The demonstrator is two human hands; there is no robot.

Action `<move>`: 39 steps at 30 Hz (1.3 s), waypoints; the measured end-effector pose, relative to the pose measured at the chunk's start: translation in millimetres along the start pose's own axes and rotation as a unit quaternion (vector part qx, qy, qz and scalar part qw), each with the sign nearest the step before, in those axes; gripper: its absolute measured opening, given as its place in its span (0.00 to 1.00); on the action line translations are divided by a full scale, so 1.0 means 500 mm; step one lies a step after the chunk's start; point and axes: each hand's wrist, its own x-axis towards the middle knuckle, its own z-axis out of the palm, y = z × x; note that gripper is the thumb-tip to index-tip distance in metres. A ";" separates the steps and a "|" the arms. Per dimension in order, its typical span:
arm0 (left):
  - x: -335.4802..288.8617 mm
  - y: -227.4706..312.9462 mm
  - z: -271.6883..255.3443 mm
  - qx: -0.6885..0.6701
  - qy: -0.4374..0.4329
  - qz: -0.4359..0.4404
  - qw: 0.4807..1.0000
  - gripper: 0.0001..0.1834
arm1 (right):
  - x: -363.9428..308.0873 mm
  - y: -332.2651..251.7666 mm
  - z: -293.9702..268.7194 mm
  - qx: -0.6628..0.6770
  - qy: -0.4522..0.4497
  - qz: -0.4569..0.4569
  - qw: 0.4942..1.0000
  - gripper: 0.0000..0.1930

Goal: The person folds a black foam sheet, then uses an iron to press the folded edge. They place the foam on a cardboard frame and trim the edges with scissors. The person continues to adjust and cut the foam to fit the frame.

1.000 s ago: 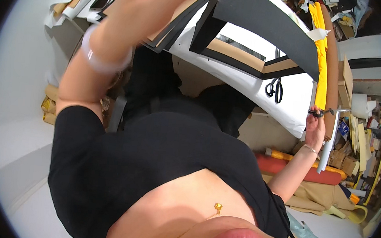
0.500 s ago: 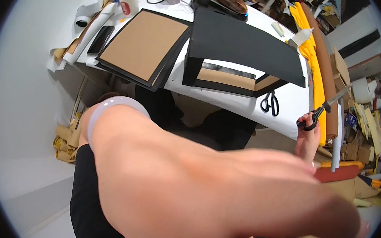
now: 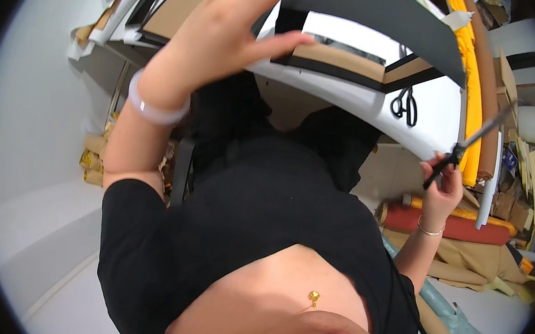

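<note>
My left hand [image 3: 225, 30], fingers spread and a pale bangle at its wrist, hangs over the table's left half. It appears empty, and its fingertips overlap the near left corner of a black box-like piece [image 3: 370, 15]; I cannot tell whether they touch. That piece has an open front with tan inner strips. Off the table's right front edge, my right hand [image 3: 447, 188] grips scissors [image 3: 456, 155] by their dark handles, blades pointing up and right. A second pair of black-handled scissors [image 3: 405, 108] lies on the white tabletop [image 3: 374, 116].
A tan board [image 3: 174, 7] and a dark phone [image 3: 146, 6] lie at the left, near white rolls [image 3: 123, 17] by the wall. Yellow [image 3: 472, 127] and brown [image 3: 489, 129] rolls stand along the right edge. A red roll [image 3: 459, 228] lies below them.
My left hand has swung away from close to the camera, forward and left over the table. The view has tipped down toward my body. My right hand still holds the scissors.
</note>
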 end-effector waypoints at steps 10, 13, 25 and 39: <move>0.007 -0.151 0.038 -0.197 -0.017 0.001 0.980 0.08 | 0.154 -0.125 0.051 -0.264 -0.258 -0.171 0.913 0.22; 0.005 -0.163 0.034 -0.238 -0.039 -0.033 0.970 0.09 | 0.209 -0.171 0.062 -0.280 -0.299 -0.149 0.900 0.22; 0.015 -0.170 0.050 -0.279 0.012 -0.172 0.945 0.10 | 0.338 -0.219 0.071 -0.251 -0.384 -0.100 0.883 0.23; 0.021 -0.186 0.060 -0.266 0.001 -0.154 0.952 0.10 | 0.394 -0.246 0.082 -0.304 -0.404 -0.141 0.851 0.26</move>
